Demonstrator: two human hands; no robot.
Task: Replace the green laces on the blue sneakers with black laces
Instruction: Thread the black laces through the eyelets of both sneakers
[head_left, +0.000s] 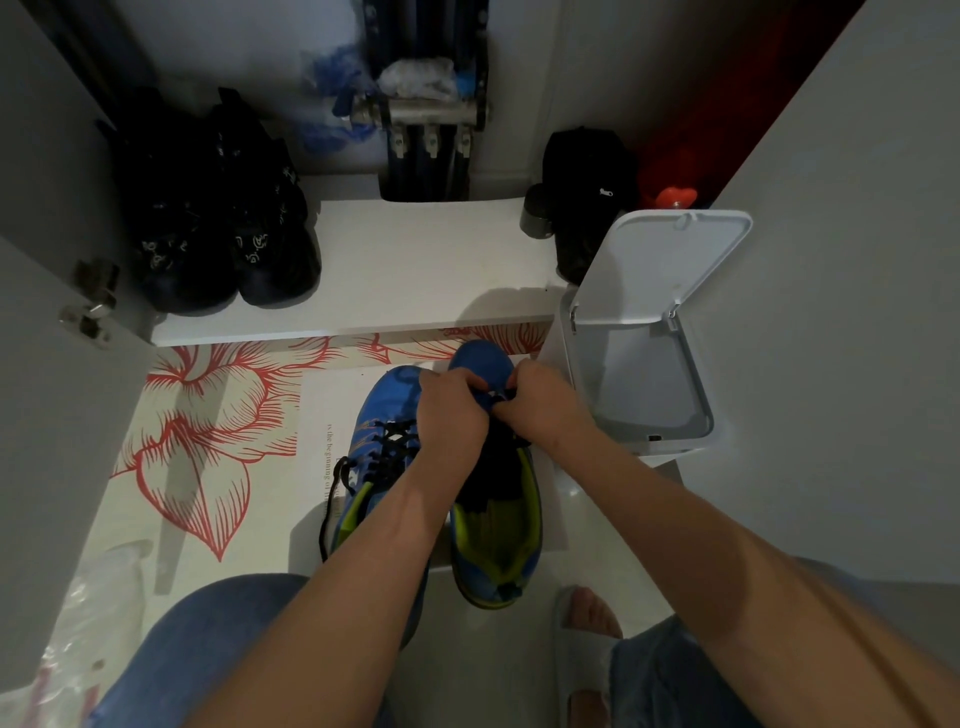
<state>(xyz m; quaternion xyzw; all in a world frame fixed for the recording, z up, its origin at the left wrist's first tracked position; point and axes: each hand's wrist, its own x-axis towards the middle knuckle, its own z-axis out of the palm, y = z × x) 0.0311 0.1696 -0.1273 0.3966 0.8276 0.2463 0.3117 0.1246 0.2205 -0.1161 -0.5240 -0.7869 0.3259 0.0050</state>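
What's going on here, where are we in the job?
A person crouches over two blue sneakers on the floor. The left sneaker already carries a black lace, its ends lying loose. The left hand and right hand pinch a second lace near the toe end of the right sneaker; that lacing looks unfinished. No green laces show.

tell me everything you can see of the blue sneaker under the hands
The sneaker is blue with a yellow-green lining, standing upright on a white sheet, toe pointing away, beside its already laced twin. A black lace lies bunched over its tongue. The left hand and right hand pinch that lace near the toe-end eyelets.
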